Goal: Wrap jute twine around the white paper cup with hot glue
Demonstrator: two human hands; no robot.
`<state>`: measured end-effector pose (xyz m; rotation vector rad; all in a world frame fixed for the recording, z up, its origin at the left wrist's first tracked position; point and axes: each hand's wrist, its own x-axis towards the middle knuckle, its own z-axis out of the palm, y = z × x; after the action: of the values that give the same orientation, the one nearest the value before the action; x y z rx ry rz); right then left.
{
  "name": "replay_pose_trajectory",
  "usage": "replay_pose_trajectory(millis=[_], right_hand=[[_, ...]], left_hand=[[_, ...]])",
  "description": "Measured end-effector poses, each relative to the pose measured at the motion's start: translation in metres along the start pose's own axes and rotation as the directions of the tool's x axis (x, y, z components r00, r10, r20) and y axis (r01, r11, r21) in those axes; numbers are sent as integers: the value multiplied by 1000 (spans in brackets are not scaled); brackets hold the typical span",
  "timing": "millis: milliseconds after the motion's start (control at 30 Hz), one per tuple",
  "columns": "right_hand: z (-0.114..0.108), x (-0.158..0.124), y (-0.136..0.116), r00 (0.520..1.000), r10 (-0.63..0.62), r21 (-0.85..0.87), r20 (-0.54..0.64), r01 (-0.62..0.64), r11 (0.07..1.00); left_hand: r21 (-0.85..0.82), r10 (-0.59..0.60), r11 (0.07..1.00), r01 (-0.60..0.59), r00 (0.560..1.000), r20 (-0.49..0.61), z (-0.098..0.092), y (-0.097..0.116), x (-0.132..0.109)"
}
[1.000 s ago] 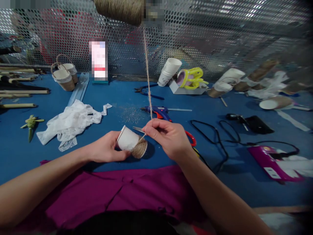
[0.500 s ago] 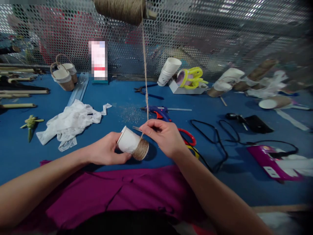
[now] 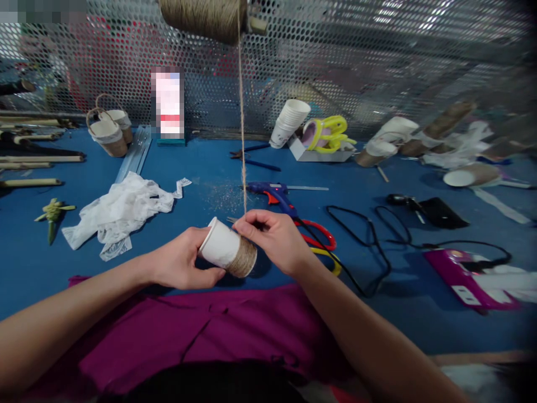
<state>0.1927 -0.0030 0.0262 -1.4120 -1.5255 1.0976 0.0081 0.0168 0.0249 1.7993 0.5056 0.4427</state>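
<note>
**Blue worktop: cup and twine in both hands**

Blue covers the worktop (image 3: 201, 168), and a metal mesh screen (image 3: 377, 67) closes it off along the top of the frame. At the far left lie several sticks (image 3: 29, 182). Just right of them, near the screen, stand two small baskets (image 3: 107, 137) with loop handles. A crumpled white lace cloth (image 3: 119, 210) lies nearer, in the middle left.

In the lower middle of the frame, the left hand (image 3: 184, 263) holds a paper cup (image 3: 222, 246) on its side, just above the near edge of the worktop. Its fingers are wrapped around the white part near the rim, which points to the upper left. The cup's base end, pointing lower right, is covered by a band of wound twine.

A taut strand of twine (image 3: 242, 140) runs straight up from the cup to a big spool (image 3: 201, 19) at the top edge. The right hand (image 3: 277, 240) sits just right of the cup, its fingers pinched shut on the strand where it meets the wound band.

Behind that hand lie a blue glue gun (image 3: 272, 193) and red-handled scissors (image 3: 321, 240). A stack of white cups (image 3: 289, 123) leans near the screen. Further right, a black cable (image 3: 369, 240) loops towards a purple device (image 3: 465, 277) at the lower right.
</note>
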Motion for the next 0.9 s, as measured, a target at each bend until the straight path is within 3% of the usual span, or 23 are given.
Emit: replay_pose_trajectory(millis=[133,433,533,633,767,900], right_hand=[[3,-1,1,1000,16,32,8,-16,999],[5,4,5,993,116,131,36,-120,984],[4,4,7,986,150,147,73,-160,976],[2,4,7,982,163,129,99,-175,976],[-1,2,5,962,217,100,163,-235,967],[-1,2,5,961,209,84,179,-226,970]], left_hand=[[-14,-16,1000,15,1000,-7,0,0,0],[-351,-219,911,218,975,36,-3,-5,2],[-378,-222,901,213,975,20,-1,-5,2],[-296,-162,943,154,987,-3,2,-5,0],[32,25,999,-23,998,-65,3,-5,0],[334,240,918,-214,970,-36,0,-6,0]])
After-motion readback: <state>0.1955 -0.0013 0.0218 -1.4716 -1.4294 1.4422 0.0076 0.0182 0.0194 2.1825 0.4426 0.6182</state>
